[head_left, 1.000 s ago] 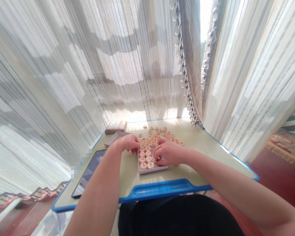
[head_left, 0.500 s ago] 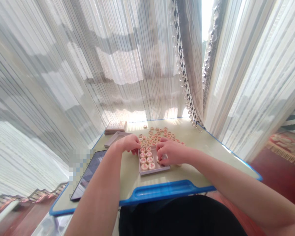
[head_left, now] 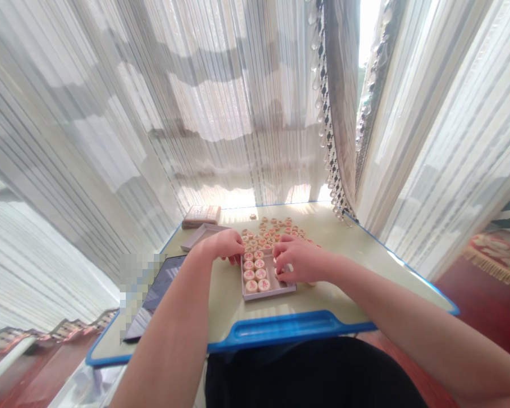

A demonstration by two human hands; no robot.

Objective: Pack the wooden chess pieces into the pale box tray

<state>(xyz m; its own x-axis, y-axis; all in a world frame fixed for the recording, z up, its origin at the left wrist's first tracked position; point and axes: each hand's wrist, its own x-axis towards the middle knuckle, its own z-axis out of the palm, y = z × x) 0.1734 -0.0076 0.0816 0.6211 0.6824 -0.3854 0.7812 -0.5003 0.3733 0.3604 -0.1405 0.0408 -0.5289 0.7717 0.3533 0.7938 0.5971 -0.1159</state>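
Observation:
A shallow light-coloured box (head_left: 276,294) lies on the table in front of me. Round xiangqi pieces (head_left: 260,274) with red characters fill two columns along its left side. My left hand (head_left: 228,246) grips the upper left edge of this box, fingers curled against the wall. Over the box's right part, my right hand (head_left: 296,260) is closed around a xiangqi piece (head_left: 277,273) low inside it; the fingers partly cover the piece. Just beyond the box, many loose xiangqi pieces (head_left: 271,240) are scattered, some hidden behind my right hand.
A shallow empty tray or lid (head_left: 199,234) lies left of the loose pieces, with a printed box (head_left: 201,215) behind it. A dark tablet (head_left: 164,289) rests beneath my left forearm. The table has a blue rim with a moulded trough (head_left: 284,327). Curtains hang behind.
The view has shifted slightly. My right hand stays over the box's right part with its fingers drawn a little over the piece; my left hand keeps its place at the edge.

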